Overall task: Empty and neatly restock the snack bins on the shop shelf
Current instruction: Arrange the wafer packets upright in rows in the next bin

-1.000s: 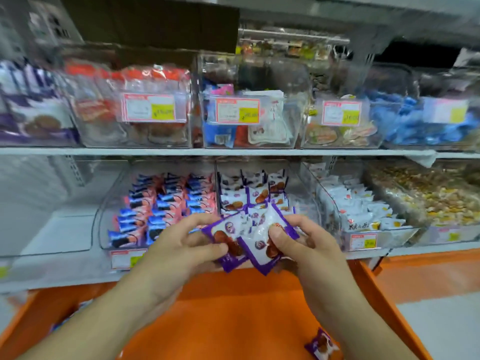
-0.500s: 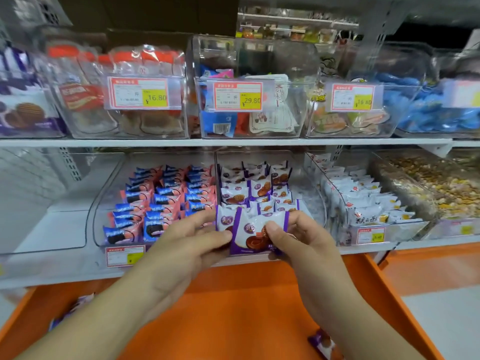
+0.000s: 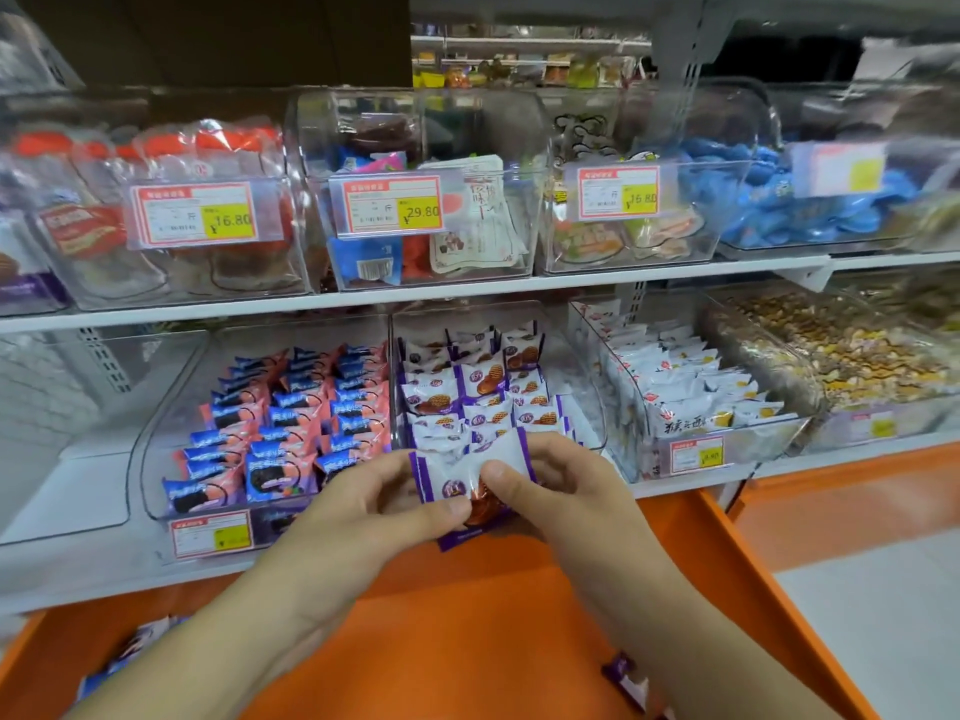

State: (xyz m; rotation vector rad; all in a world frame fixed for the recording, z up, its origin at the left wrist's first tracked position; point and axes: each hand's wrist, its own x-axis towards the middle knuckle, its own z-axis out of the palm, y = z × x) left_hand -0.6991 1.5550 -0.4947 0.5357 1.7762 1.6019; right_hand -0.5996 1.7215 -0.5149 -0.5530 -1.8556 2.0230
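Yellow price tags on the upper shelf's clear bins read ¥16.80 (image 3: 205,216), ¥29.80 (image 3: 393,206) and ¥16.80 (image 3: 618,193); the smaller print on them is too blurred to read. Just below the ¥29.80 tag, the middle lower bin (image 3: 582,366) holds purple-and-white waffle biscuit packets in rows. At that bin's front lip both hands hold a small stack of the same packets (image 3: 470,478): the left hand (image 3: 363,504) pinches it with thumb on the front and fingers curled behind, and the right hand (image 3: 566,485) grips its other edge with the thumb pressed on the front. Compared with half a second ago, the packets have been squared into a tighter, more upright stack, closer to the bin. Left of it sit blue-and-pink sandwich-cookie packs (image 3: 291,413); a loose purple packet (image 3: 626,678) lies on the orange ledge (image 3: 467,641) below.
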